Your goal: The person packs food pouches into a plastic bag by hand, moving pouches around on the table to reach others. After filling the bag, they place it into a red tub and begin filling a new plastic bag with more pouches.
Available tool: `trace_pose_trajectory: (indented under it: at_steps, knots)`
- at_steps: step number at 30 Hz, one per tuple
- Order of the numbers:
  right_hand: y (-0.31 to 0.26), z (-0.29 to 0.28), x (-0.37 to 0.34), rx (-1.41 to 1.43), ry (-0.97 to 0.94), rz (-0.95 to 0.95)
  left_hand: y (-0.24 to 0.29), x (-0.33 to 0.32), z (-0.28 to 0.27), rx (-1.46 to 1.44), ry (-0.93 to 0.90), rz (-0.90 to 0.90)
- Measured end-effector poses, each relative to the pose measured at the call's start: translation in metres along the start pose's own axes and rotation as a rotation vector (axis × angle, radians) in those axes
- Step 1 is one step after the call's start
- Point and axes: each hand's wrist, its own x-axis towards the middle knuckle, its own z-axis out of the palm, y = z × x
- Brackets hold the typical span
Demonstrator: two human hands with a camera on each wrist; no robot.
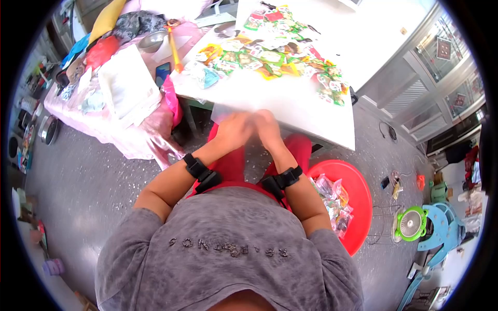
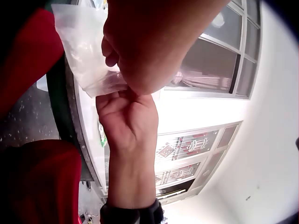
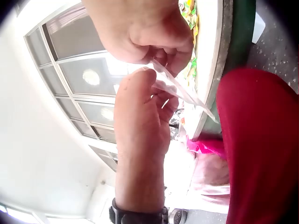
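A translucent plastic bag [image 2: 81, 44] hangs between my two hands at the table's front edge. My left hand [image 1: 236, 129] pinches its edge with curled fingers. Close against it, my right hand [image 1: 268, 129] grips the same edge, its fingers also curled. From the right wrist side, the bag [image 3: 180, 88] shows as a thin sheet running out from both sets of fingers. In the head view the hands blur together and hide most of the bag.
Colourful food packets [image 1: 270, 54] spread over the white table [image 1: 306, 116]. A red basin [image 1: 363, 207] with clear packets stands on the floor at right. To the left, a pink-covered surface [image 1: 137, 137] bears white sheets, a phone [image 1: 163, 72] and a metal bowl [image 1: 152, 42].
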Motion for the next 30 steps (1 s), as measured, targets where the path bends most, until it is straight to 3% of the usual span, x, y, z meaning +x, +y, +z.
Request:
trace_pose_trajectory:
  at_steps: [3, 6, 10, 12, 16, 19, 22, 26, 28, 30]
  knots:
    - [0.012, -0.010, 0.013, -0.034, 0.019, -0.002, -0.007, 0.010, -0.001, 0.084, -0.040, -0.036]
    - [0.014, -0.020, 0.027, -0.026, 0.084, 0.035, 0.003, 0.030, -0.016, 0.302, 0.071, 0.204]
    - [0.017, -0.030, 0.052, 0.147, 0.241, 0.019, 0.004, 0.067, -0.011, 0.346, 0.140, 0.407]
    - [0.041, -0.044, 0.070, -0.052, 0.254, -0.035, -0.001, 0.082, 0.006, 0.382, 0.138, 0.439]
    - [0.062, -0.061, 0.092, -0.538, 0.301, -0.177, -0.029, 0.088, 0.054, 0.476, -0.045, 0.369]
    - [0.058, -0.067, 0.094, -0.773, 0.303, -0.121, -0.042, 0.090, 0.079, 0.379, -0.197, 0.179]
    - [0.050, -0.069, 0.095, -0.888, 0.243, -0.013, -0.046, 0.093, 0.092, 0.289, -0.269, 0.006]
    - [0.074, -0.077, 0.096, -0.861, 0.287, -0.233, -0.056, 0.107, 0.091, 0.257, -0.352, -0.207]
    - [0.081, -0.079, 0.092, -0.803, 0.356, -0.368, -0.069, 0.118, 0.079, 0.262, -0.297, -0.177]
    - [0.082, -0.081, 0.092, -0.766, 0.354, -0.370, -0.104, 0.131, 0.068, 0.221, -0.259, -0.119]
